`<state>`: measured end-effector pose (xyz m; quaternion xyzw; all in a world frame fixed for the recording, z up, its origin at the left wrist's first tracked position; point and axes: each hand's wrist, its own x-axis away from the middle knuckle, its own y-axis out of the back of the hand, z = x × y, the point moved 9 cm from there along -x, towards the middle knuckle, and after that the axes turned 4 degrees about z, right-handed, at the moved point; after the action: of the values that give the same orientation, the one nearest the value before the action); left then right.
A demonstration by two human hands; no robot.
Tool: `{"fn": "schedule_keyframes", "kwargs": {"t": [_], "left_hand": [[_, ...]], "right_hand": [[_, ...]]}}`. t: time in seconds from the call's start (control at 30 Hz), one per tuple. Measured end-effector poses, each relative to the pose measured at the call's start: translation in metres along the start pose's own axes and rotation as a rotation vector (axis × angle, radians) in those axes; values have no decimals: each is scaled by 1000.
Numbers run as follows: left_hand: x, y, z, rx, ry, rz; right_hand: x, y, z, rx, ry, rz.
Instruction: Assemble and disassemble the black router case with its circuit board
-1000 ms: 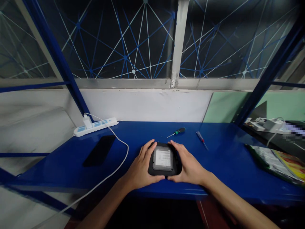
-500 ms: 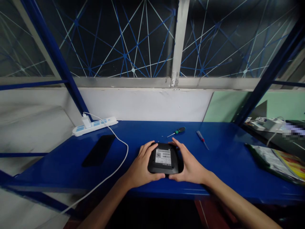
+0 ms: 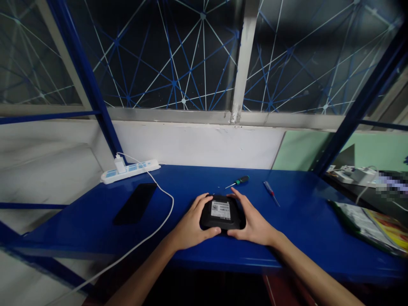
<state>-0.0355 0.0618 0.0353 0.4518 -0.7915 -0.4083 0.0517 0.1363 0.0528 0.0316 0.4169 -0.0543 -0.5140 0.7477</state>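
Observation:
A black, rounded-square electronic device (image 3: 219,225) with a white printed label on its upper face is held between my two hands, low over the blue table or resting on it. My left hand (image 3: 193,225) grips its left side, the thumb along the near edge and the fingers round the far corner. On the opposite side my right hand (image 3: 255,223) is curved about the right edge, thumb at the near corner. Just beyond the device lies a screwdriver with a green and black handle (image 3: 242,179). A second screwdriver with a clear and red handle (image 3: 269,188) lies farther right.
A black flat slab like a phone (image 3: 135,204) lies at the left. Behind it, a white power strip (image 3: 130,171) holds a plugged-in charger, whose white cable (image 3: 170,208) loops across the table (image 3: 299,229). A colourful plastic packet (image 3: 371,225) lies at the right edge.
The device lies flatter and slightly lower between my hands, and the dark gap at its right side has closed. My view has tilted slightly upward.

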Motion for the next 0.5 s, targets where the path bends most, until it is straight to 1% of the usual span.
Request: {"fn": "schedule_keyframes", "kwargs": {"t": [0.27, 0.4, 0.5], "left_hand": [[-3, -4, 7, -94, 46, 7], [-3, -6, 7, -123, 38, 37], [-2, -7, 8, -115, 30, 46]], "right_hand": [[-3, 1, -7, -7, -53, 74], [-1, -2, -13, 2, -88, 126], [1, -2, -17, -10, -83, 133]]}}
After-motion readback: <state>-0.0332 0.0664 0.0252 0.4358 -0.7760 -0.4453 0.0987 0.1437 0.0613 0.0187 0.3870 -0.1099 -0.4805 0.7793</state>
